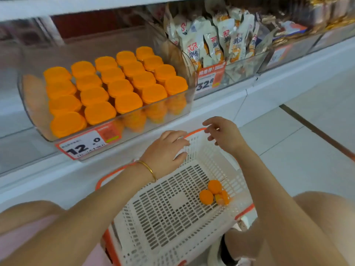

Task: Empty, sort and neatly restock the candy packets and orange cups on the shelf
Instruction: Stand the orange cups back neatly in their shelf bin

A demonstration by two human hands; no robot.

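Several orange cups (115, 89) stand in neat rows in a clear bin (34, 104) on the shelf. Beside it on the right, white candy packets (215, 41) stand upright in a second clear bin (245, 66). Below the shelf sits a white slotted basket (172, 217) with an orange rim. Three orange cups (213, 192) lie in its right part. My left hand (165, 150) holds the basket's far wall, fingers over the rim and thumb inside. My right hand (224, 135) hovers just above the same rim with loosely curled fingers and holds nothing.
Price tags reading 12.0 (84, 144) and 32.8 (207, 81) hang on the bin fronts. More snack bins (299, 37) run along the shelf to the right. A white tiled floor (307, 131) lies on the right. My knees flank the basket.
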